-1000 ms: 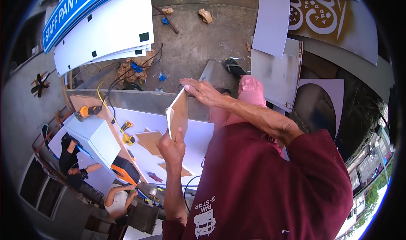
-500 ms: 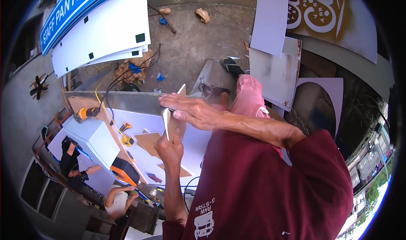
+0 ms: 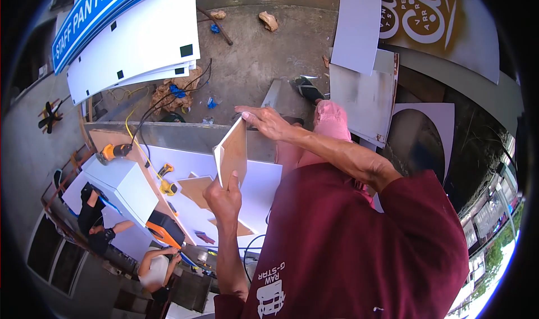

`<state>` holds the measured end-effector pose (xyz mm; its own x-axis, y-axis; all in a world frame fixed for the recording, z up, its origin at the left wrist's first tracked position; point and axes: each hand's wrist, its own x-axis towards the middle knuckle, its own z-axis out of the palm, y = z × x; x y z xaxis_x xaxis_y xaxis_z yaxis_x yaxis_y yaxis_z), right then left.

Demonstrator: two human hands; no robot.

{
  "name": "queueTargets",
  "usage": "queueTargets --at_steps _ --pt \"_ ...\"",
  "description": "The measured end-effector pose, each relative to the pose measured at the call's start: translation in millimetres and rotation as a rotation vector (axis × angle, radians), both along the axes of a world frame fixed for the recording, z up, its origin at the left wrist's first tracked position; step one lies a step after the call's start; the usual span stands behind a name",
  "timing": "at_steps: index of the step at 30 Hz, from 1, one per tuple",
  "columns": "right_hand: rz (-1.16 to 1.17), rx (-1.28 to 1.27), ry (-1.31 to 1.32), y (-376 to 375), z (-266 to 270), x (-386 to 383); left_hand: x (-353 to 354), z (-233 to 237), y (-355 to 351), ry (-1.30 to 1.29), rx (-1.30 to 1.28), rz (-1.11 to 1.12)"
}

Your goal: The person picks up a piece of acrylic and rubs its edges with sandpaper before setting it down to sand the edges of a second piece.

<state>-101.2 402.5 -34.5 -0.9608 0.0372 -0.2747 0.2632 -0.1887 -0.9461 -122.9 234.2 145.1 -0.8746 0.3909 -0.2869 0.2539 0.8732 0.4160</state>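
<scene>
My left hand (image 3: 224, 198) grips the lower end of a small panel (image 3: 234, 150), its thumb on the brown face. The panel stands tilted upward, with a white side and pale edges. At the panel's upper corner is my right hand (image 3: 266, 122), its thumb against the corner and its fingers fairly straight and close together. Something small and dark shows under those fingers; I cannot make out what it is. Below and left of the panel, brown pieces (image 3: 195, 188) lie on a white sheet (image 3: 264, 178).
On the left are an orange-and-black power tool (image 3: 115, 151), a yellow drill (image 3: 167, 185), a white box (image 3: 126, 187) and cables. Two other people work at lower left. Signs (image 3: 135, 44) stand at upper left; more boards (image 3: 365, 94) are at right.
My right hand has moved up and to the right along the panel to its upper corner. More of the panel's brown face shows. My left hand has kept its grip almost in place.
</scene>
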Motion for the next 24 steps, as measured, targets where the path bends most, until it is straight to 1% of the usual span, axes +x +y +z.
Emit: queueTargets --at_steps 1,5,6,8,9,10,12,13,14,15,17,19,20,23,24 --pt "0.016 -0.045 -0.062 1 4 -2 1 2 0 0.011 0.008 -0.003" --pt "-0.012 0.02 0.162 3 12 -1 5 7 -1 -0.037 -0.087 0.001" --pt "0.004 0.002 0.06 7 6 -8 5 7 2 -0.024 -0.08 0.0" --pt "0.08 0.041 0.072 12 -7 -14 1 5 3 -0.038 -0.078 0.019" --pt "0.123 0.045 0.061 11 -2 -10 2 5 -2 -0.077 -0.09 0.046" --pt "0.02 0.106 0.214 8 15 -6 2 3 -3 -0.108 -0.093 0.074" --pt "0.07 0.086 0.142 11 -3 -13 1 -1 4 -0.066 -0.046 0.052" --pt "0.09 0.064 0.094 7 -7 -8 3 5 3 -0.056 -0.035 0.037" --pt "0.115 0.033 -0.033 9 -12 -7 1 3 3 -0.046 -0.021 0.035" --pt "0.053 0.063 0.052 10 -8 -12 -1 0 3 -0.033 -0.005 0.034" --pt "-0.065 0.085 0.186 -9 18 -1 3 4 -3 -0.028 -0.016 0.018" --pt "-0.08 0.035 0.333 -8 89 1 -1 2 0 0.001 -0.023 -0.028" --pt "-0.091 0.007 0.402 -7 111 3 -1 2 2 -0.025 -0.039 -0.013" --pt "-0.04 -0.022 0.397 -1 90 0 -4 5 4 -0.065 -0.052 0.028" --pt "-0.01 -0.007 0.294 -2 60 -1 -4 2 2 -0.059 -0.034 0.045"
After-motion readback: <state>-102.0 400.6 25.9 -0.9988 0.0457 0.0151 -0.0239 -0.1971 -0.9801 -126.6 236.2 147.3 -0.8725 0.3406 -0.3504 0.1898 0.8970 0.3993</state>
